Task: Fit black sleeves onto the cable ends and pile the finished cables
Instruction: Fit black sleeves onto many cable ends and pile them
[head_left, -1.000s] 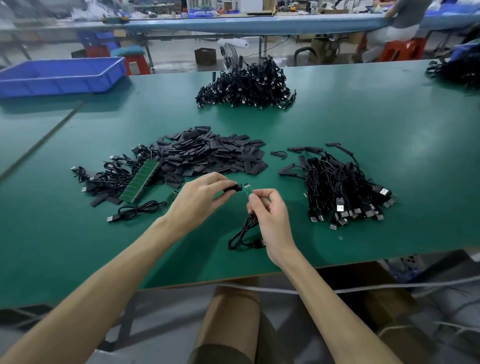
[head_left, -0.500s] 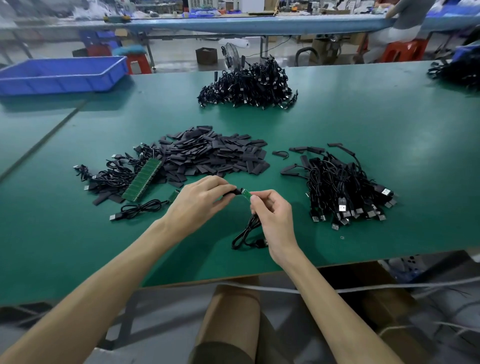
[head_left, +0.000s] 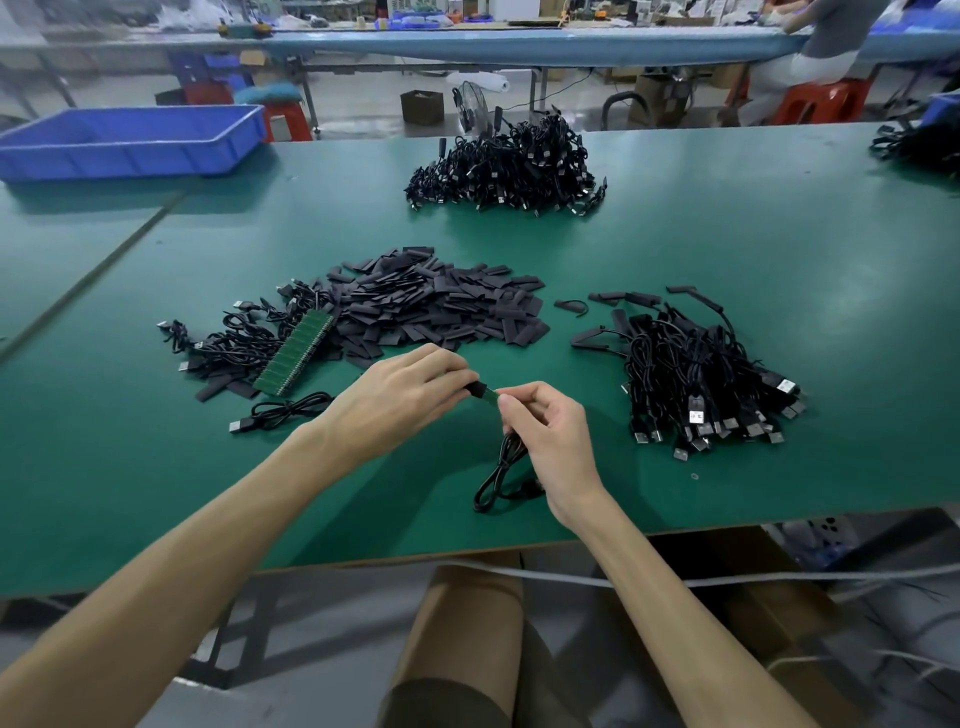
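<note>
While the right hand (head_left: 550, 436) pinches a glossy coiled cable (head_left: 501, 470), the left hand (head_left: 410, 389) grips a flat matte sleeve (head_left: 477, 388).

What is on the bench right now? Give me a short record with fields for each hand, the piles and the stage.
left hand: pinches a black sleeve
right hand: holds the cable near its green tip; the rest loops down to the table
stage: sleeve not fully on, green tip shows
loose sleeves: pile beyond the hands
cable pile: right of the hands
far pile: more cables at the table's back
</note>
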